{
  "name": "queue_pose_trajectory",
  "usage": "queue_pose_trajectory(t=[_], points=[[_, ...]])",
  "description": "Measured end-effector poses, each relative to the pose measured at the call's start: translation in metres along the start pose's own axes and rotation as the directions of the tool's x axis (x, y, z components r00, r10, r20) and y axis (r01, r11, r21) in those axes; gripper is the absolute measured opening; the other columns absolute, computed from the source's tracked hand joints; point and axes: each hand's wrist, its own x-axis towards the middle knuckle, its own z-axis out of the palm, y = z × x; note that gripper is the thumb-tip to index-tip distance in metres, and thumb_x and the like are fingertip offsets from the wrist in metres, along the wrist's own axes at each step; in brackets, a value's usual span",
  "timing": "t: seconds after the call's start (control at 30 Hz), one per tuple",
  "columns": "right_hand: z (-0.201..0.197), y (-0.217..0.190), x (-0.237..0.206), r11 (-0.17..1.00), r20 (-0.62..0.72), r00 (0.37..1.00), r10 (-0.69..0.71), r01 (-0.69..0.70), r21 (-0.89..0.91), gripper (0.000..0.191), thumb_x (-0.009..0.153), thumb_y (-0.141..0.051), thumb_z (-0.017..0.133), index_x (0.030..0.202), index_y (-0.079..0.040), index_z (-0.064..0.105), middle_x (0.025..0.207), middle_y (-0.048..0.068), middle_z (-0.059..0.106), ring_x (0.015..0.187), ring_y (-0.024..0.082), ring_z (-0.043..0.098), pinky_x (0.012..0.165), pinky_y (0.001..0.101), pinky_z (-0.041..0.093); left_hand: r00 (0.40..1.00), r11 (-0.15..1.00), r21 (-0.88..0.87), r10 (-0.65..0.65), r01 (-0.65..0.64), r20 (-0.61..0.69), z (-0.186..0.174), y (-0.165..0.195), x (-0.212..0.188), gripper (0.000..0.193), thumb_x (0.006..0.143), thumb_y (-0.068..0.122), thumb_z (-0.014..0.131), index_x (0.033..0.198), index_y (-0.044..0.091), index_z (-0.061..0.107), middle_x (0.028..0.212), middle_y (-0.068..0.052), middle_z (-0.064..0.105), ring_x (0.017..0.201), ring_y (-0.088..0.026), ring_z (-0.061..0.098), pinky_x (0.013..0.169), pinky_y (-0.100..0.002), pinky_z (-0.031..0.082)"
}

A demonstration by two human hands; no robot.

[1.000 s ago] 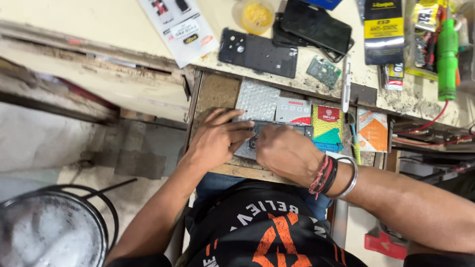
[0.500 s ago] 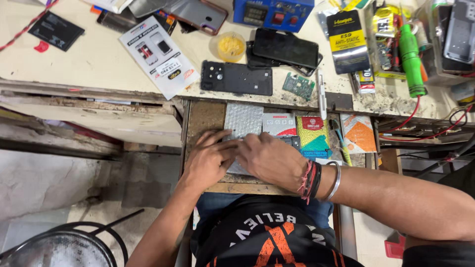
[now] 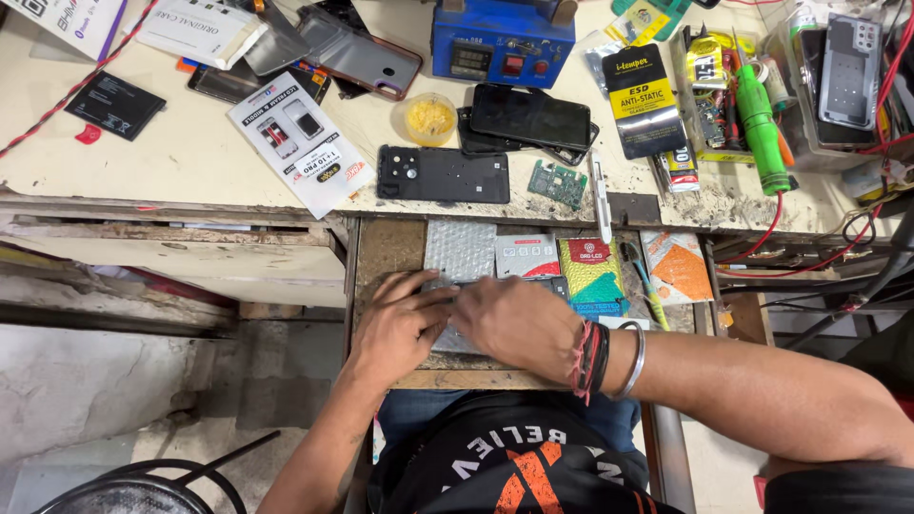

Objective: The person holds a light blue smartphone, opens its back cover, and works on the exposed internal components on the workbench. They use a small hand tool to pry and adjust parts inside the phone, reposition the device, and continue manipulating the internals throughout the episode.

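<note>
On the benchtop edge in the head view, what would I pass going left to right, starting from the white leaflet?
White leaflet → black phone back cover → small green circuit board → white pen-like tool. Further right lies a green-handled screwdriver.
</note>
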Motion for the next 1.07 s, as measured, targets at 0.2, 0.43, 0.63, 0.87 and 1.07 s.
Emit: queue_pose_trajectory(t=[0.2, 0.43, 0.63, 0.87, 1.07], points=[[0.005, 0.0, -0.001, 0.999, -0.138, 0.99, -0.041, 0.04, -0.014, 0.017, 0.077, -0.021, 0.066, 0.089, -0.009, 0.069, 0.091, 0.006, 0.068, 0.088, 0.022, 0.067, 0.062, 0.0333, 0.058, 1.0, 1.0, 0.021, -0.002, 0.001, 0.02, 0.0, 0.001, 0.001, 0.015, 0.081, 0.014, 0.076, 0.095, 0.014, 0.081, 0.12, 0.002, 0.076, 0.129, -0.024, 0.059, 0.108, -0.044, 0.044], [0.001, 0.0, -0.003, 0.997, -0.291, 0.953, -0.078, 0.076, -0.017, 0.016, 0.069, -0.023, 0.063, 0.079, -0.011, 0.067, 0.098, 0.008, 0.071, 0.086, 0.021, 0.069, 0.06, 0.0326, 0.057, 1.0, 1.0, 0.023, 0.016, -0.017, 0.009, 0.0, 0.001, 0.001, 0.016, 0.079, 0.014, 0.077, 0.094, 0.015, 0.081, 0.119, 0.003, 0.076, 0.128, -0.023, 0.059, 0.108, -0.045, 0.044], [-0.004, 0.002, -0.006, 0.992, -0.138, 0.983, -0.121, 0.126, 0.022, 0.013, 0.077, -0.021, 0.063, 0.082, -0.011, 0.067, 0.09, 0.004, 0.066, 0.09, 0.022, 0.067, 0.064, 0.0338, 0.057, 0.999, 0.999, 0.012, 0.038, -0.037, -0.027, 0.002, -0.001, -0.001, 0.016, 0.079, 0.013, 0.078, 0.094, 0.014, 0.08, 0.12, 0.003, 0.076, 0.127, -0.023, 0.061, 0.108, -0.044, 0.046], [-0.004, 0.002, -0.004, 0.997, -0.163, 0.984, -0.069, 0.071, 0.005, 0.017, 0.074, -0.021, 0.063, 0.086, -0.01, 0.067, 0.089, 0.005, 0.065, 0.087, 0.022, 0.068, 0.062, 0.0329, 0.058, 0.996, 0.997, 0.006, 0.08, -0.08, -0.049, 0.004, -0.006, -0.004, 0.017, 0.082, 0.012, 0.077, 0.099, 0.015, 0.08, 0.121, 0.003, 0.075, 0.128, -0.023, 0.061, 0.108, -0.044, 0.046], [0.001, 0.0, -0.004, 0.997, -0.008, 0.997, -0.08, 0.08, 0.019, 0.019, 0.08, -0.021, 0.065, 0.096, -0.011, 0.067, 0.094, 0.003, 0.064, 0.096, 0.021, 0.065, 0.068, 0.0326, 0.058, 0.998, 0.998, -0.001, 0.056, -0.056, -0.027, 0.004, -0.004, -0.011, 0.025, 0.083, 0.013, 0.076, 0.108, 0.017, 0.081, 0.124, 0.003, 0.075, 0.13, -0.023, 0.06, 0.112, -0.046, 0.044]])
